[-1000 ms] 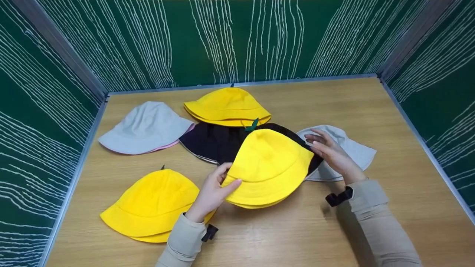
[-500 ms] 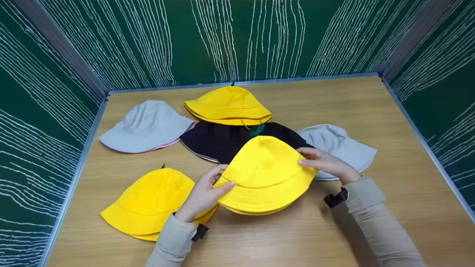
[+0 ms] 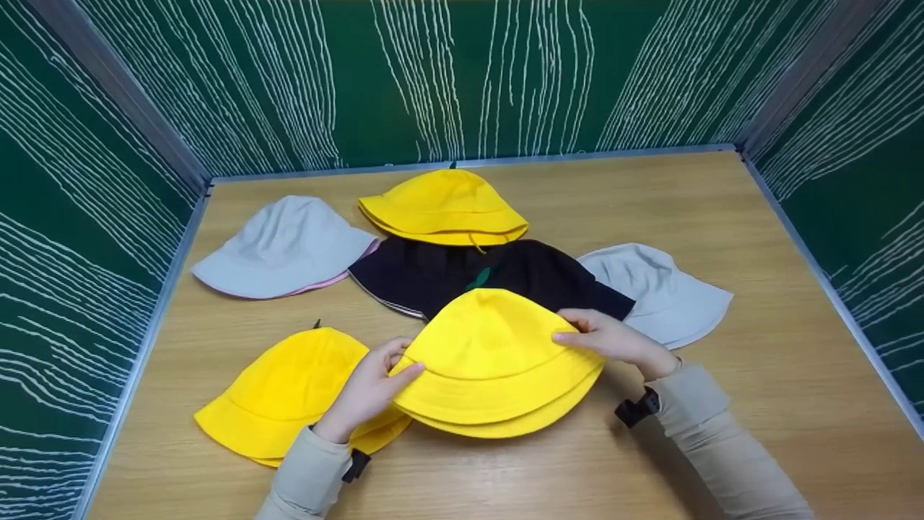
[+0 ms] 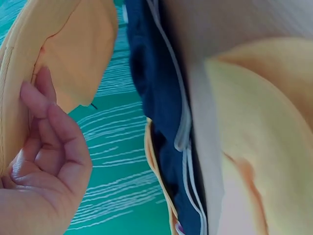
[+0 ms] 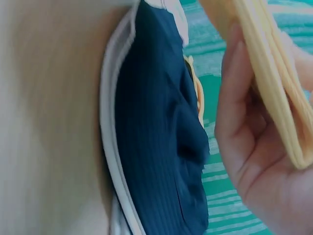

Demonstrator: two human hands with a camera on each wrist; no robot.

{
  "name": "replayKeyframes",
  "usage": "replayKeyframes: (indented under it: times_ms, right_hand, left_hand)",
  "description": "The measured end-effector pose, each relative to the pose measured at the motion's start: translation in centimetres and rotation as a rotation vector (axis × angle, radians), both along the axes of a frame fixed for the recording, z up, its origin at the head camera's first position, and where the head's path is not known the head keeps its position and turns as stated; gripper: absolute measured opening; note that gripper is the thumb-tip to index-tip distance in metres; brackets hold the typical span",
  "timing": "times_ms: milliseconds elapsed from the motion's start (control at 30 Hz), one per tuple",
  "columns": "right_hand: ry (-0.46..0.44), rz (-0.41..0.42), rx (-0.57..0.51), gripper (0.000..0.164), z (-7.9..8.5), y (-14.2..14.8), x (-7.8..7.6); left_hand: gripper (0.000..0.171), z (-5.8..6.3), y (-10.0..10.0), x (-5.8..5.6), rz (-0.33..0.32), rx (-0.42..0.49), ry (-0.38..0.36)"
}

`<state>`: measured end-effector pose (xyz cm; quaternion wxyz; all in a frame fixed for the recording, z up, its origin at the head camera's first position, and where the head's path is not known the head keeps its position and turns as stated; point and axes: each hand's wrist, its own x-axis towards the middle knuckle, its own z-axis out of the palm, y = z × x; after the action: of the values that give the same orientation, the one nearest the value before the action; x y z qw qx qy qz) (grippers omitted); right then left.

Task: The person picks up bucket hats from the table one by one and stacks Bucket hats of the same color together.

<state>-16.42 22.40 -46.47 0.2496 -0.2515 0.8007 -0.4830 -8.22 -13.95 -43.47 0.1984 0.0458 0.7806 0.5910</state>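
- The held yellow hat [image 3: 498, 354] is raised above the near middle of the table [image 3: 779, 433], crown toward the far side and 2 brim edges showing on the near side.
- The left hand [image 3: 372, 379] grips its left side, thumb on the outer face; the left wrist view shows fingers against the inside.
- The right hand [image 3: 613, 339] pinches its right side between thumb and fingers.
- A green leaf [image 3: 478, 278] sticks up at its crown.
- Just beyond lie 2 overlapping dark hats, the left dark hat [image 3: 415, 274] and the right dark hat [image 3: 552, 271].
- At near left sits a yellow hat [image 3: 289, 390], partly hidden behind the left hand.
- At the far middle, another yellow hat [image 3: 444, 202] overlaps the dark hats.
- A pink-edged grey hat [image 3: 285, 245] lies far left; a second grey hat [image 3: 668, 292] lies right, beside the right dark hat.
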Motion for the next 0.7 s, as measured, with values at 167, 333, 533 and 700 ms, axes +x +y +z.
replayKeyframes:
  times_ms: [167,333,533,700]
  right_hand:
    - [-0.034,-0.012,-0.005,0.021,0.1,-1.8,0.8]
    - [-0.032,0.009,-0.004,0.023,0.4,-3.9,1.2]
    - [-0.016,0.095,0.037,0.022,1.2,-6.3,1.5]
    - [-0.042,0.115,0.044,0.022,1.8,-9.0,1.2]
  left_hand:
    - [0.038,0.0,-1.8,0.4,0.012,-0.079,0.015]
    - [0.033,0.0,-4.0,0.7,0.001,-0.195,0.047]
    - [0.033,0.2,-6.5,1.2,-0.008,-0.311,0.077]
    - [0.034,0.3,-8.8,1.4,0.061,-0.348,0.066]
